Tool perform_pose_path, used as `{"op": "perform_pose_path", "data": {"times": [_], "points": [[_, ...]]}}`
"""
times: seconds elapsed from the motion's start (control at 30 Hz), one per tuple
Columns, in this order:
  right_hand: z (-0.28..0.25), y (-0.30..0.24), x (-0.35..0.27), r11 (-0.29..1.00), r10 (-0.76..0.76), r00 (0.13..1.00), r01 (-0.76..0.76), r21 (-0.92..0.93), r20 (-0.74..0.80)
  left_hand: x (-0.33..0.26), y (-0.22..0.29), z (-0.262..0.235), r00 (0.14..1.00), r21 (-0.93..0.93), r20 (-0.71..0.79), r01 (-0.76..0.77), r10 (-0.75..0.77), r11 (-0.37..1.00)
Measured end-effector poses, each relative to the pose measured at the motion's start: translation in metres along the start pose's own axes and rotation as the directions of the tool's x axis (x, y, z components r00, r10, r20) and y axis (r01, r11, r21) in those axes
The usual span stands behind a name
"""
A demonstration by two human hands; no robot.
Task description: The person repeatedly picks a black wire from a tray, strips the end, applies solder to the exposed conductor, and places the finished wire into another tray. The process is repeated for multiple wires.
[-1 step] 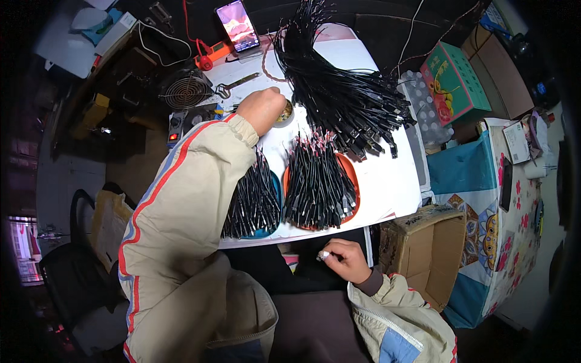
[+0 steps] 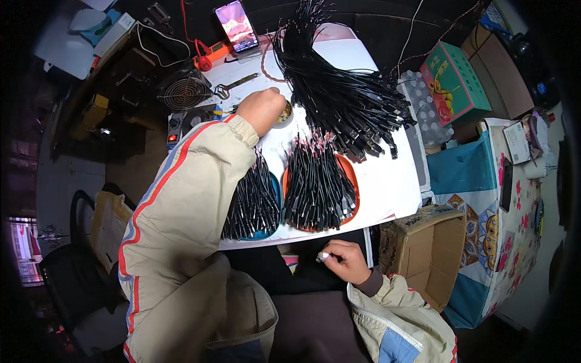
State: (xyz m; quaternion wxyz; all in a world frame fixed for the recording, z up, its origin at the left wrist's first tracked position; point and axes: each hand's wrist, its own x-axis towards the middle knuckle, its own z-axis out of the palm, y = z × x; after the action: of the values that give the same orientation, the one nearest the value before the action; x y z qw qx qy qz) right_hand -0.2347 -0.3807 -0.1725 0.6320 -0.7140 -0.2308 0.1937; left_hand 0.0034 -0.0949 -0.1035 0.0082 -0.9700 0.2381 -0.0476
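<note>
My left hand [image 2: 261, 109] reaches far over the white table [image 2: 387, 181] and rests beside a small round tin [image 2: 284, 115]; its fingers are curled away from view. My right hand [image 2: 346, 260] sits below the table's near edge, pinching a small silvery-tipped piece [image 2: 322, 256]. A big bundle of long black cables [image 2: 339, 91] fans across the table's far side. An orange tray [image 2: 354, 181] holds several short black cables with red ends. A blue tray [image 2: 276, 187], partly under my left sleeve, holds more.
A lit phone [image 2: 237, 25], a red tool [image 2: 209, 57], pliers [image 2: 233, 85], a small round fan [image 2: 183, 92] and a box with a red light [image 2: 181, 124] lie at the far left. A green carton [image 2: 460, 81] and an open cardboard box [image 2: 430, 248] stand to the right.
</note>
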Motion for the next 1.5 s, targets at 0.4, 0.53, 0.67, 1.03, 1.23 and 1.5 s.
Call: {"op": "perform_pose_path", "data": {"times": [0.4,0.53,0.67,1.03,1.23,1.5], "points": [[0.002,0.003,0.004,0.994,-0.080,0.997,0.079,-0.079,-0.004,0.008,-0.002,0.016,0.996,-0.045,-0.013,0.083,-0.084,0.996],[0.003,0.004,0.004,0.990,-0.101,0.995,0.101,-0.099,-0.004,-0.001,-0.005,0.008,0.997,-0.059,0.004,0.081,-0.081,0.995],[0.005,0.005,0.003,0.981,-0.135,0.991,0.132,-0.140,-0.014,-0.026,-0.010,-0.017,0.995,-0.094,-0.017,0.095,-0.097,0.991],[0.012,0.004,0.001,0.957,-0.199,0.979,0.183,-0.225,-0.050,-0.120,-0.040,-0.076,0.936,-0.165,-0.229,0.234,-0.268,0.958],[0.015,0.003,0.001,0.945,-0.194,0.981,0.181,-0.272,-0.023,-0.142,-0.081,-0.069,0.925,0.009,-0.190,0.337,-0.329,0.942],[0.016,0.003,0.003,0.931,-0.219,0.976,0.203,-0.303,-0.018,-0.136,-0.106,-0.052,0.967,0.265,-0.147,0.243,-0.210,0.933]]}}
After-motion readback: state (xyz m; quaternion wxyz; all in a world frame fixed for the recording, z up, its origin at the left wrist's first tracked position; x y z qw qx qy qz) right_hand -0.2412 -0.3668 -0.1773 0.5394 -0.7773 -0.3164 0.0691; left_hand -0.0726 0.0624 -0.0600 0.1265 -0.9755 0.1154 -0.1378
